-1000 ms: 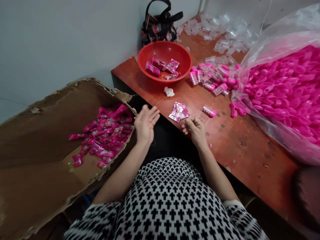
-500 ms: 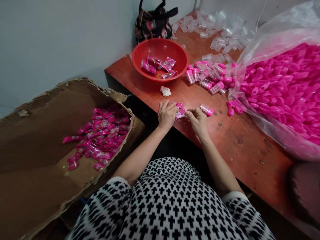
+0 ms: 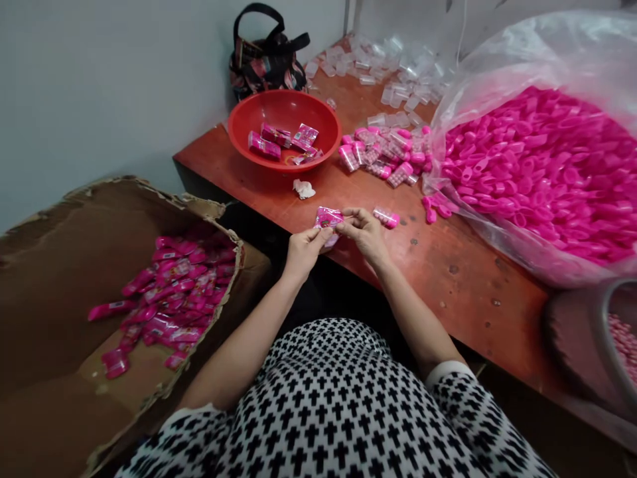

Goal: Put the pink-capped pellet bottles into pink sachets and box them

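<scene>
Near the front edge of the reddish wooden table point(image 3: 423, 255), a shiny pink printed wrapper point(image 3: 327, 216) is between my hands. My left hand point(image 3: 304, 252) pinches its lower side between thumb and fingers. My right hand point(image 3: 365, 234) is closed at the wrapper's right side, thumb and fingertips together on its edge. Just beyond my right hand lies a clear tube with a pink cap point(image 3: 387, 218), holding small pink balls. A crumpled white scrap point(image 3: 303, 189) sits behind the wrapper. Whether anything is inside the wrapper cannot be made out.
A red bowl point(image 3: 239, 143) holds several pink wrapper packs. Filled tubes point(image 3: 383, 153) are heaped beside a clear bag of pink spoon-like pieces point(image 3: 537, 172). Empty clear cups point(image 3: 398, 66) lie behind. On the left, a cardboard box point(image 3: 44, 292) contains wrapped pink packs. A bucket point(image 3: 582, 345) of pink balls stands right.
My left hand has gone from lying over the wrapper to pinching its lower edge. My right hand has come in to meet it. The whole view has shifted, showing more on the right.
</scene>
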Motion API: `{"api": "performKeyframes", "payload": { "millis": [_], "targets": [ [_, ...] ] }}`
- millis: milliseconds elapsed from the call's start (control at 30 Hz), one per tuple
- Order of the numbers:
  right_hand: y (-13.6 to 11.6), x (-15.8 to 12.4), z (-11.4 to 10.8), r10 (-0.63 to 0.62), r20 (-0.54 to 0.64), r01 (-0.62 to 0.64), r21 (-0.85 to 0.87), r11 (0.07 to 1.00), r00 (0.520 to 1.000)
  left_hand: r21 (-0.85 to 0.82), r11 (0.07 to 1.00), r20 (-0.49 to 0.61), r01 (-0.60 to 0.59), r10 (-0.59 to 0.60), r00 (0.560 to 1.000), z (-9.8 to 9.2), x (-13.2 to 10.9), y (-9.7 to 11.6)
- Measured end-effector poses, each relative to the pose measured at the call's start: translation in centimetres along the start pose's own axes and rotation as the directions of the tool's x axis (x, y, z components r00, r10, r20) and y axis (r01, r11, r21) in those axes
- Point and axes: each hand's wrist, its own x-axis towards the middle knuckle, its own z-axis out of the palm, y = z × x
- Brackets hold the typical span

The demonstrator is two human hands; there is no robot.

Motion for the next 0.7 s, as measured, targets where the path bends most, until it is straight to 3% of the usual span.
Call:
{"api": "performKeyframes", "payload": {
  "millis": [67,133,200,267,333,400,467,567,633,700],
  "targets": [
    [-0.3,-0.1,-0.6,-0.007,0.036,0.013,-0.16,0.987,0.999,-0.089,0.991,0.062,0.104,-0.098,0.993,0.0,0.0,-0.2],
    [-0.7,0.2,-1.5,-0.053,-0.035,0.031,-0.454,0.89,0.998,-0.126,0.981,0.056,0.148,-0.142,0.988,0.1,0.1,-0.3],
    [-1.2,0.8,-2.6,-0.126,-0.172,-0.047,-0.753,0.657,0.977,-0.139,0.973,0.031,0.183,-0.18,0.983,0.3,0.0,-0.3],
    [-1.5,1.5,-3.6,-0.169,-0.265,-0.183,-0.903,0.389,0.949,-0.175,0.957,0.007,0.231,-0.234,0.972,0.6,-0.1,-0.3],
    [-1.6,1.9,-4.6,-0.167,-0.26,-0.225,-0.954,0.199,0.951,-0.234,0.932,-0.011,0.278,-0.289,0.957,0.9,-0.2,-0.3],
    [-1.5,1.8,-5.6,-0.159,-0.159,-0.145,-0.985,0.096,0.974,-0.298,0.902,-0.018,0.312,-0.332,0.943,0.9,-0.2,-0.2],
    [-1.4,1.3,-7.0,-0.145,-0.005,0.006,-0.997,0.071,0.989,-0.35,0.876,-0.024,0.332,-0.362,0.932,0.8,-0.2,-0.1],
    [-1.4,0.2,-9.2,-0.153,0.133,0.157,-0.974,0.163,0.979,-0.413,0.84,-0.035,0.352,-0.401,0.915,0.6,-0.1,0.0],
    [-1.5,-0.2,-10.1,-0.21,0.033,0.086,-0.964,0.25,0.977,-0.461,0.813,-0.048,0.356,-0.424,0.905,0.7,0.0,0.0],
    [-1.7,-0.1,-10.3,-0.245,-0.156,-0.081,-0.953,0.293,0.957,-0.518,0.782,-0.065,0.346,-0.44,0.896,1.0,0.1,0.0]
  ]
}}
